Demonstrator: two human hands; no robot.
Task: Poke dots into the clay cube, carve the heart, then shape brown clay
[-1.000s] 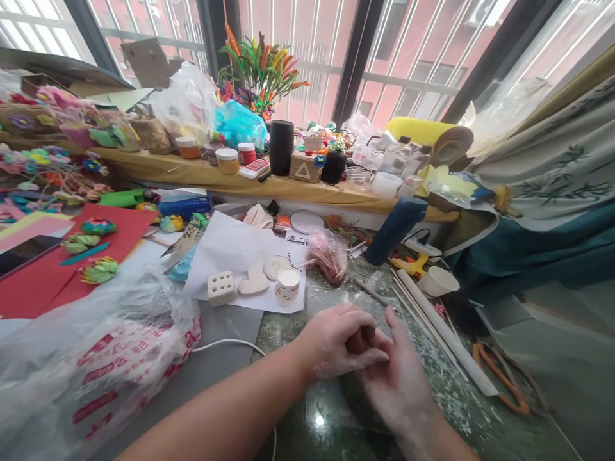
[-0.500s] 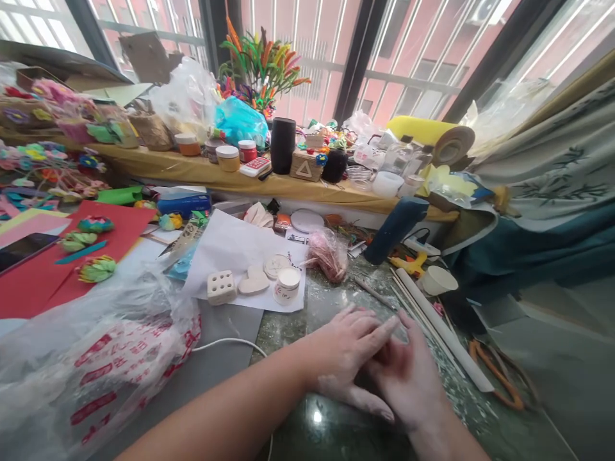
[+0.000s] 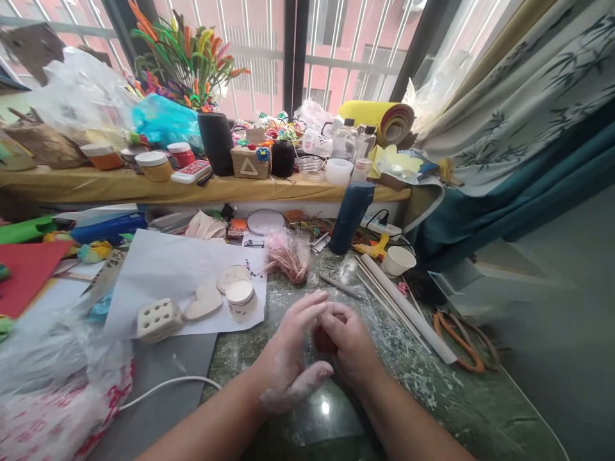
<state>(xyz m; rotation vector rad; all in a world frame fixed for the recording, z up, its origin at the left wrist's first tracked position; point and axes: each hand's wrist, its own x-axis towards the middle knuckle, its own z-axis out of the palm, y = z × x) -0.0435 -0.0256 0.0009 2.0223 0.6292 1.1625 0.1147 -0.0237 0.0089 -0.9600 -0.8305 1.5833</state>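
My right hand (image 3: 353,342) is curled round a reddish-brown lump of clay (image 3: 323,340), only part of which shows between the hands. Whitish residue coats my left hand (image 3: 295,352). Its fingers are stretched out and its thumb stands apart, with the fingertips against the right hand's fingers. Beneath both hands lies a clear sheet (image 3: 331,422) on the green tabletop. Beyond them sits a plastic bag (image 3: 288,256) with pinkish-brown material inside. A thin grey stick (image 3: 342,286) lies just past the right hand.
On white paper (image 3: 158,262) at left stand a pale dice-shaped block (image 3: 160,319), a heart-shaped piece (image 3: 204,302) and a small white tub (image 3: 241,301). To the right lie a pale roller (image 3: 408,307), orange-handled scissors (image 3: 459,342) and a paper cup (image 3: 400,260). A dark blue cylinder (image 3: 352,218) stands behind.
My hands have come apart from lying one over the other. The right hand now grips the clay with curled fingers, and the left stands open beside it. The view has turned right.
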